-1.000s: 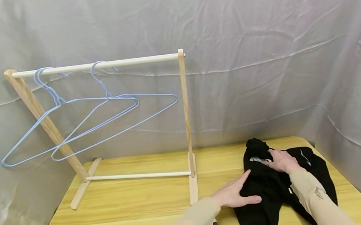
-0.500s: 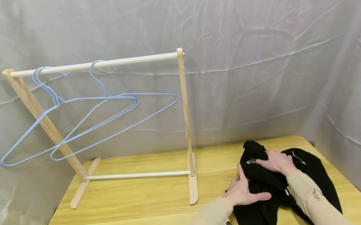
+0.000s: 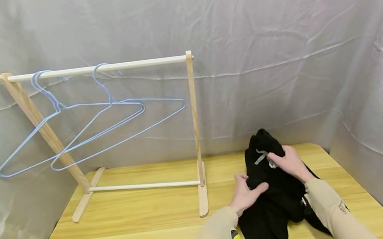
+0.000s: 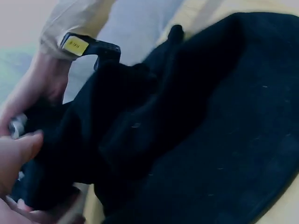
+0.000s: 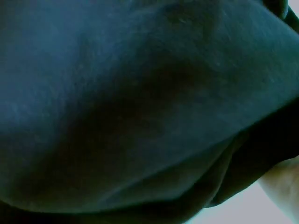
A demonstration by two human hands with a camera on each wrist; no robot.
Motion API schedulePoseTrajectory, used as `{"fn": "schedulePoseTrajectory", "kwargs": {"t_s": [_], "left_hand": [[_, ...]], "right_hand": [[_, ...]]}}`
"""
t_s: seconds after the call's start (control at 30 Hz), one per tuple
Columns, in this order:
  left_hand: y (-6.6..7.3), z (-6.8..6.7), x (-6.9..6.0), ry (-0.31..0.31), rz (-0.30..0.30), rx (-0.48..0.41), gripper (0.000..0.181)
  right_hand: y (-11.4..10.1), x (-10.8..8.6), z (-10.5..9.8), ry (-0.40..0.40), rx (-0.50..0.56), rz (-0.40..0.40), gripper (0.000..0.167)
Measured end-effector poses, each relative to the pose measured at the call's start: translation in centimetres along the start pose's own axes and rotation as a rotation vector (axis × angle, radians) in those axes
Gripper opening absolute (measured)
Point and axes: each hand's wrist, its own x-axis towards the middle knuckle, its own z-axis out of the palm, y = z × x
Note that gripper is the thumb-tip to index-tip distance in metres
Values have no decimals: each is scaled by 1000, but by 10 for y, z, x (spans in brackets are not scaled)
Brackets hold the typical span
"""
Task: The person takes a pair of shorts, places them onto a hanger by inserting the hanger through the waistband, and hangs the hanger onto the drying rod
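A black cloth garment [image 3: 269, 210] lies bunched at the right side of the table, its upper end raised off the wood. Pale strips [image 3: 261, 157] show near its top. My left hand [image 3: 243, 195] grips the garment's left edge, thumb on top and fingers partly hidden by cloth. My right hand [image 3: 291, 163] pinches the upper part beside the pale strips. In the left wrist view, dark fabric [image 4: 187, 121] spreads over most of the picture, with thumb and fingers around a fold at lower left. Black fabric [image 5: 140, 102] fills nearly all of the right wrist view.
A wooden rack [image 3: 195, 115] with a white top rod [image 3: 151, 62] stands on the left of the wooden table [image 3: 134, 211]. Light blue wire hangers [image 3: 108, 146] hang from the rod. Grey curtain [image 3: 257, 38] surrounds the back and sides.
The garment's upper end has been lifted and shifted left. My left hand has gone from resting on the cloth to gripping its edge. My right hand has moved up with the cloth.
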Motion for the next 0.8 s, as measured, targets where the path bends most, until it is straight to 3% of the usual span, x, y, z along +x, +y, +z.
{"fn": "schedulePoseTrajectory", "kwargs": {"t_s": [0.17, 0.27, 0.33, 0.43, 0.53, 0.6, 0.67, 0.73, 0.8], "left_hand": [[17, -23, 1, 106, 57, -236, 53], [37, -44, 3, 141, 142, -284, 55], [55, -60, 3, 174, 253, -260, 53], [87, -83, 2, 235, 480, -169, 48], [120, -105, 0, 338, 721, -44, 41], [137, -120, -4, 414, 871, 69, 34], [145, -134, -9, 470, 994, 205, 29], [142, -148, -16, 459, 1049, 365, 26], [127, -162, -24, 380, 1027, 535, 25]], "right_hand": [[-33, 0, -7, 178, 232, -58, 13], [-56, 0, -13, 285, 365, -130, 12], [-73, -1, -18, 354, 415, -187, 21], [-97, -5, -24, 429, 458, -262, 33], [-118, -12, -28, 430, 471, -312, 34], [-128, -17, -28, 355, 463, -347, 27], [-131, -24, -29, 198, 374, -341, 15], [-124, -30, -29, -20, 233, -349, 7], [-109, -34, -31, -291, 67, -357, 14]]}}
